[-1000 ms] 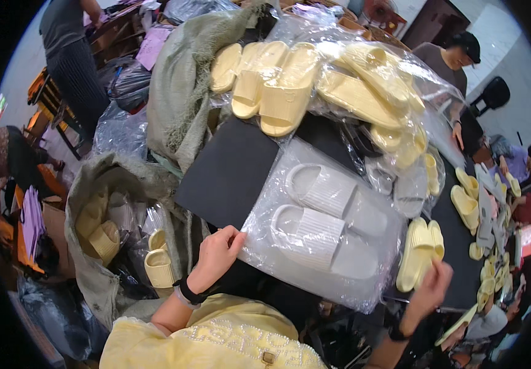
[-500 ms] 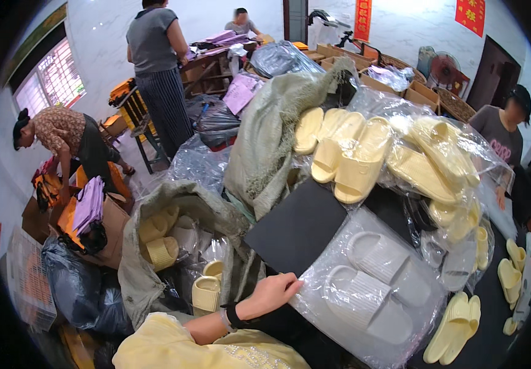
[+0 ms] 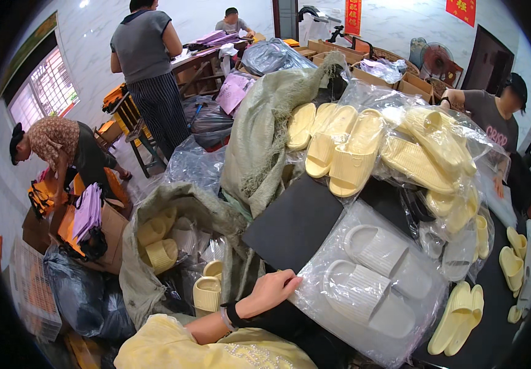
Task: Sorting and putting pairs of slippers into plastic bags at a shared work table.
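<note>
We are pinching the near left corner of the clear bag of white slippers [image 3: 373,280] with our left hand [image 3: 270,291]. Our right hand is lying out of view. We are keeping the bag flat on the black table [image 3: 296,224], gripping film only.

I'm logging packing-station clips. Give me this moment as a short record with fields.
left hand: rests on edge of clear bag, fingers curled over it
right hand: not in view
clear bag: holds a pair of white slippers, lies flat
table: dark top
behind: yellow slippers piled in plastic
left of table: green sack with slippers
</note>
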The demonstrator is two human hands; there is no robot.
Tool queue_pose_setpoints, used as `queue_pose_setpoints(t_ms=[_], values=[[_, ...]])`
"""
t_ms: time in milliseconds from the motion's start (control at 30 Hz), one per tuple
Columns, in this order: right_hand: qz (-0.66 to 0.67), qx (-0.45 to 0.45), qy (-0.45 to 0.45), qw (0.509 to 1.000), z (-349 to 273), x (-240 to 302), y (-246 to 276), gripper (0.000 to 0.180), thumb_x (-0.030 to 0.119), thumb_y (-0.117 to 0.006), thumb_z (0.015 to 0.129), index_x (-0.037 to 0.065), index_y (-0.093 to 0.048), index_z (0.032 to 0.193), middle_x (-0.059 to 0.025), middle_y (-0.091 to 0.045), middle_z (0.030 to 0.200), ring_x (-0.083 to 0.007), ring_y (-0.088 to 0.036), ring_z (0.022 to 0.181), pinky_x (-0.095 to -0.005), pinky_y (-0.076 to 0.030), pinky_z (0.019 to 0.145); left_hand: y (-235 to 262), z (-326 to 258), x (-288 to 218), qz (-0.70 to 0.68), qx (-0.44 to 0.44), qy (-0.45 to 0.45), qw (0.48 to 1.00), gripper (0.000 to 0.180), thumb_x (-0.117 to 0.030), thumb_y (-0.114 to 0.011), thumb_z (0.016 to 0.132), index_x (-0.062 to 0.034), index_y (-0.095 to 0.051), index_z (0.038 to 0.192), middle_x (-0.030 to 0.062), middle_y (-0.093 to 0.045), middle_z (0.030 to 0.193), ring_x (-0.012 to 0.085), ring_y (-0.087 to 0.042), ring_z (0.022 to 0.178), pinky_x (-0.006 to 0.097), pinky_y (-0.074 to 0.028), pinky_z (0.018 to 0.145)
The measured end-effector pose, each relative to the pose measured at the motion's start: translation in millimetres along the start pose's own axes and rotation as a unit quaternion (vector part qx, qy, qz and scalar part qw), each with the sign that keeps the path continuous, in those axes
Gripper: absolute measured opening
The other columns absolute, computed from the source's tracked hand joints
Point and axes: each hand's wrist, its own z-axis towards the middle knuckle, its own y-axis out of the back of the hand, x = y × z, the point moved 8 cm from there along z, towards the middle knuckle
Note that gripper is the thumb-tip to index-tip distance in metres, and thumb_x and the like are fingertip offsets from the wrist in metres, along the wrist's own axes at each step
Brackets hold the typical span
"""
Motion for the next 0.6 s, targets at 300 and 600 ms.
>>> queue_pose_setpoints(t_ms=[300, 600], values=[[0.131, 0.07, -0.02, 0.989, 3.8, 11.8, -7.0, 0.011, 0.015, -0.056, 0.086, 0.008, -0.061, 0.092, -0.0059, -0.054, 0.073, -0.02, -0.052, 0.064, -0.0331, -0.045, 0.06, 1.6, -0.4, -0.5, 0.001, 0.001, 0.004, 1.0, 0.03, -0.032, -0.056, 0.089, -0.0027, -0.064, 0.087, 0.0135, -0.063, 0.071, 0.0286, -0.061, 0.065, 0.037, -0.046, 0.059], [0.251, 0.136, -0.051, 0.957, 6.9, 43.0, -0.7, 0.011, 0.018, -0.056, 0.086, 0.012, -0.061, 0.094, -0.0042, -0.053, 0.071, -0.0189, -0.051, 0.061, -0.0328, -0.045, 0.058, 3.1, -3.3, -2.7, -0.011, -0.014, -0.003, 1.0, 0.028, -0.029, -0.058, 0.088, -0.0016, -0.064, 0.086, 0.0137, -0.063, 0.071, 0.0273, -0.061, 0.063, 0.036, -0.046, 0.058]])
